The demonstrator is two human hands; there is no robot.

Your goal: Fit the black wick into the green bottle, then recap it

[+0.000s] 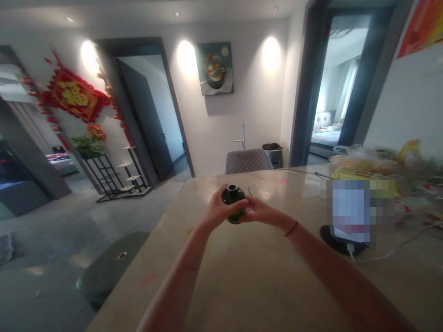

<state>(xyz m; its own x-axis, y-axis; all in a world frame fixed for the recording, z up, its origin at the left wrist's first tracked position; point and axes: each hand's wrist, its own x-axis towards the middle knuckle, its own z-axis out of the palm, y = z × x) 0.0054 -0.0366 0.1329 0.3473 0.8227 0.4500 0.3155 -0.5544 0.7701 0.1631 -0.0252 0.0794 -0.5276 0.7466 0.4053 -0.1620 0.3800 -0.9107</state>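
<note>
Head view: my left hand point(216, 211) and right hand point(259, 211) close their grip from both sides on a small round-bodied dark green bottle point(234, 203), upright, its open neck on top, over the middle of the beige stone tabletop point(242, 276); whether its base touches the surface I cannot tell. To my right, well apart, a black round stand point(332, 240) with a white cable point(391, 251) sits on the tabletop. Beyond the far edge stands a grey quilted chair point(247, 161).
</note>
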